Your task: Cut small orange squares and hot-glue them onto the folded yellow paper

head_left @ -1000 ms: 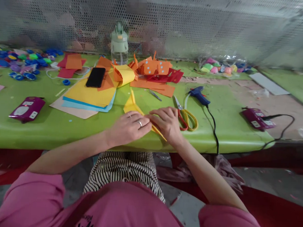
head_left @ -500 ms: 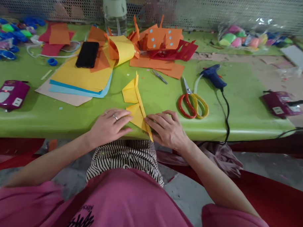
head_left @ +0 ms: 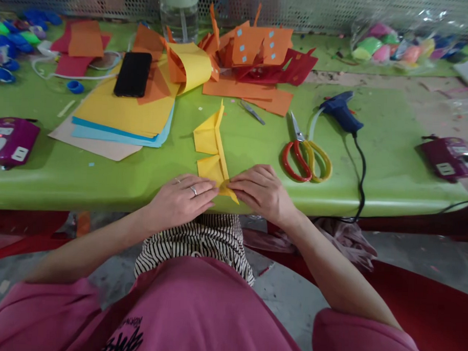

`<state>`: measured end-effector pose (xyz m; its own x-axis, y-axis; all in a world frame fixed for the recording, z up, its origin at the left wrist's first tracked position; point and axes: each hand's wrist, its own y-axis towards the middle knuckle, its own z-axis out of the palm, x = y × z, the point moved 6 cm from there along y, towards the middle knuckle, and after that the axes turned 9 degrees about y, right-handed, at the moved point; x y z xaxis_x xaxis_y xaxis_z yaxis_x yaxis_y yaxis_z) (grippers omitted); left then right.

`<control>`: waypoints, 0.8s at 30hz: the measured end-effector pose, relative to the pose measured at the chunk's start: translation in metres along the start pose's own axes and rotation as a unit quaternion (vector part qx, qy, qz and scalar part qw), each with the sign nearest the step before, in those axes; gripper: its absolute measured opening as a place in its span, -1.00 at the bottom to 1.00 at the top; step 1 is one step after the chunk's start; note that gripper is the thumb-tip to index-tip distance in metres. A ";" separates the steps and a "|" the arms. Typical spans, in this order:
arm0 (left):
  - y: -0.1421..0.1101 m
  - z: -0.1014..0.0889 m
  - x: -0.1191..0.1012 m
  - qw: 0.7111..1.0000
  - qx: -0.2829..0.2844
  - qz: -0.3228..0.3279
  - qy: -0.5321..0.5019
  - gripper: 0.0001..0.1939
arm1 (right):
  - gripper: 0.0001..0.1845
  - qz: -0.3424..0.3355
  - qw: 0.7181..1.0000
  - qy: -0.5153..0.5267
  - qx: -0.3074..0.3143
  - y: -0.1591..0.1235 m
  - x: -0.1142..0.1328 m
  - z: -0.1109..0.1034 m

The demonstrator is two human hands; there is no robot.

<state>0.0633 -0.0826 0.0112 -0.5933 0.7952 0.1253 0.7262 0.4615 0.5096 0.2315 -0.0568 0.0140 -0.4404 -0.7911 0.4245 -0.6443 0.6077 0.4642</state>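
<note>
A folded yellow paper [head_left: 210,139] lies near the table's front edge, with two flaps pointing left and a narrow folded strip along its right side. At its near end, my left hand [head_left: 185,194] has its fingers pressed together on the lower flap, the fingertips closed on the paper. My right hand [head_left: 262,192] pinches the strip from the right, thumb and fingers closed. Both sets of fingertips almost meet, and they hide part of the near fold. To the right of my right hand lie scissors [head_left: 296,160] with red and yellow handles.
A blue glue gun [head_left: 341,111] trails a black cord over the front edge. Tweezers [head_left: 252,112] lie beyond the paper. A phone [head_left: 133,74] rests on stacked sheets [head_left: 117,112]. Orange paper pieces [head_left: 257,46] stand behind. Purple power boxes [head_left: 13,141] sit at both sides.
My left hand has moved right to the strip, its fingers now closed on the paper's near end. My right fingers have pinched the strip. The camera view has shifted slightly.
</note>
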 end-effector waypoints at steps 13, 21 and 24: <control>0.002 0.008 0.029 0.981 0.084 -0.149 -0.093 -0.71 | -0.81 0.160 0.984 0.078 0.006 0.012 -0.008 0.003; 0.014 0.009 0.032 0.984 0.065 -0.149 -0.066 -0.82 | -0.76 0.201 0.979 -0.018 -0.038 0.010 -0.010 0.006; 0.015 0.011 0.031 0.983 0.067 -0.170 -0.036 -0.84 | -0.72 0.228 0.972 -0.045 -0.042 0.011 -0.013 0.007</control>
<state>0.0590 -0.0468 0.0134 -0.7865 0.6102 -0.0952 0.5332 0.7487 0.3940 0.2254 -0.0398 0.0080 -0.7233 -0.4389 0.5331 -0.3175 0.8969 0.3077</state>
